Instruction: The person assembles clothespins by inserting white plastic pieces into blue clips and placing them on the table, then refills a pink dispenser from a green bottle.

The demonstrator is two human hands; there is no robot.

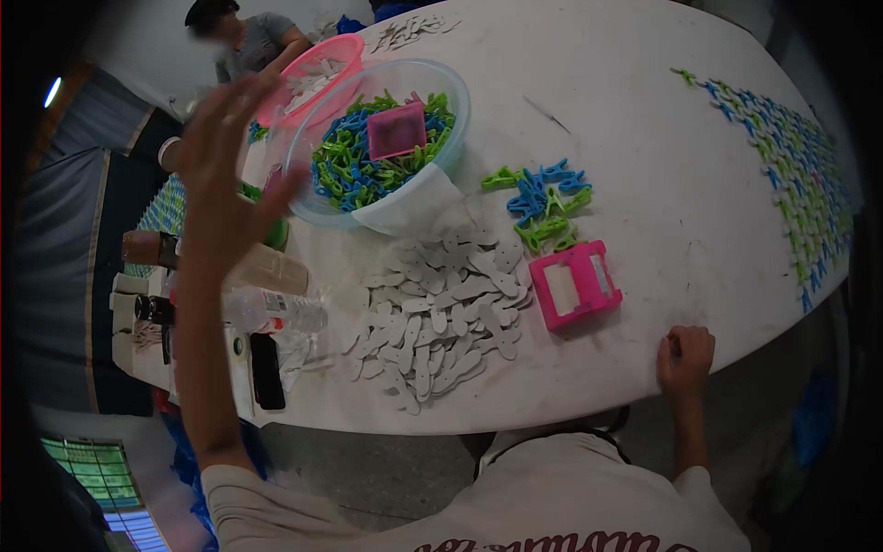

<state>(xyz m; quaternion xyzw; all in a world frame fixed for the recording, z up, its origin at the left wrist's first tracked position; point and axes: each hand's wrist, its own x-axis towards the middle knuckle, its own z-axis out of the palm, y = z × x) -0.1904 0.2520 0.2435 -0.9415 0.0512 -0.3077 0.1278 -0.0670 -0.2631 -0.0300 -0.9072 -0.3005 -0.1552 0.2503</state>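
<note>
My left hand (230, 166) is raised high at the left, slightly blurred, its fingers spread and nothing seen in them. Behind it stands a clear tub (457, 138) of green and blue clothespins (345, 166), with a small pink tray (397, 131) on top. My right hand (687, 361) rests at the table's near edge, curled into a loose fist with nothing visible in it. To its left sits a pink box-like holder (575, 287) with pale inserts. A heap of flat whitish pieces (441, 313) lies before me, and several clothespins (538, 202) lie loose behind the holder.
Linked rows of clothespins (791, 156) cover the table's right side. A thin pointed tool (547, 114) lies farther back. At left are a plastic bottle (276, 310) and a black phone (268, 371). A person (253, 46) sits beyond a pink basin (354, 69).
</note>
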